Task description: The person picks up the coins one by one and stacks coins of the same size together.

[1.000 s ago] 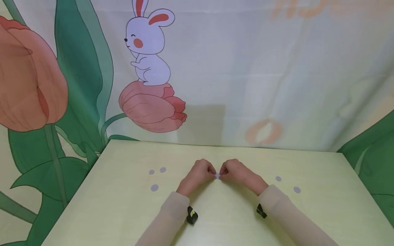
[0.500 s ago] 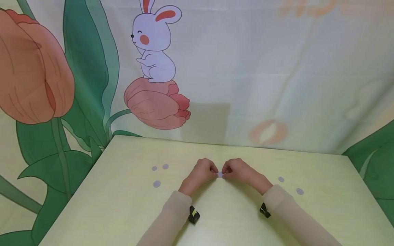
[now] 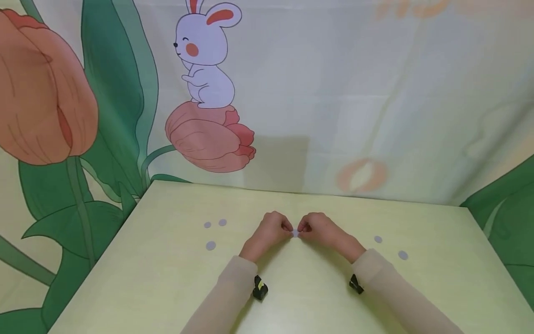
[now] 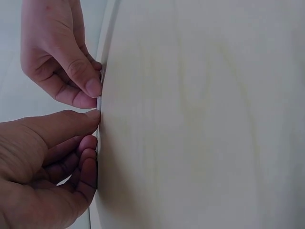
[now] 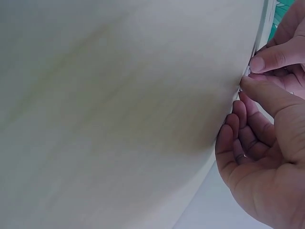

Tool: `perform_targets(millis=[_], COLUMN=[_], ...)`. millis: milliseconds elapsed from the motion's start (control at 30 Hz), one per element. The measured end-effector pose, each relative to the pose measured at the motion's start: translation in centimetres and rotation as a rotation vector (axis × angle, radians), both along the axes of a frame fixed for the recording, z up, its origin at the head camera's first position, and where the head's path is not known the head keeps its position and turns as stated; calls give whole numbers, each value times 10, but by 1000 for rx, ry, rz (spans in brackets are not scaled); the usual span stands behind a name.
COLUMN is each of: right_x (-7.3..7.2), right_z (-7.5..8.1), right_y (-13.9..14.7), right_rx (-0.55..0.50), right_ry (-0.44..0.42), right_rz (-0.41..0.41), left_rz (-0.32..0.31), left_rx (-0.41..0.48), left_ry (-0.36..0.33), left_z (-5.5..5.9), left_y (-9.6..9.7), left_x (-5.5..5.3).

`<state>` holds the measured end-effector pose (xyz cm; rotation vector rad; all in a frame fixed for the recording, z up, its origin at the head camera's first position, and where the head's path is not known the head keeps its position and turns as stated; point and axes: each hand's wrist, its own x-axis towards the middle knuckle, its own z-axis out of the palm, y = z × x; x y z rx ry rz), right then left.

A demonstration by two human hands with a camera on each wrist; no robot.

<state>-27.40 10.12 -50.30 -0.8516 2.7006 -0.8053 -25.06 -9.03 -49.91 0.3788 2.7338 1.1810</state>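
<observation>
Between my hands, a small flat greyish-lilac disc [image 3: 295,233] lies at the middle of the pale yellow table [image 3: 300,297]. My left hand [image 3: 270,233] pinches its left edge with thumb and fingers curled. On the right edge, my right hand [image 3: 325,231] pinches the same disc. The fingertips of both hands almost meet, covering much of it. In the left wrist view, the disc [image 4: 99,102] shows only as a thin edge low against the tabletop. The right wrist view has the right hand [image 5: 267,148] low by the surface, its fingers bent under the thumb.
Three similar discs lie left of my hands: a small one [image 3: 207,225], another [image 3: 223,222] beside it, and a larger one [image 3: 210,245] nearer. To the right are two more, one disc [image 3: 378,239] and a nearer disc [image 3: 403,255]. A printed cloth [image 3: 317,93] hangs behind the table.
The head view shifts slightly. Both hands keep the same pinch on the disc, and the other discs stay in place on the table.
</observation>
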Motion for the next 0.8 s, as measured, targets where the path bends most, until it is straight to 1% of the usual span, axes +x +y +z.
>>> perform_targets(millis=[133,267,367,533,600,800], right_x=[1,3,3,1,-1,-2], right_z=[-2,-3,-2,-2,-2,-1], right_y=[0,-1,-2,-4,-5,-4], right_rx=[-19,-39,-37,-19,-13,-3], right_ry=[18,33,44,60,57,47], right_rz=[17,40,35,28,28,25], left_rz=[-14,-10,-7,-20,-21,-17], left_rx=[13,15,18,40,38,29], left_ry=[5,-1,-4,12,20,15], left_z=[-1,-3,-3,-3,-4,-4], left_y=[-1,-1,-2,-3,-3,-1], left_x=[0,0,0,0,0,-2])
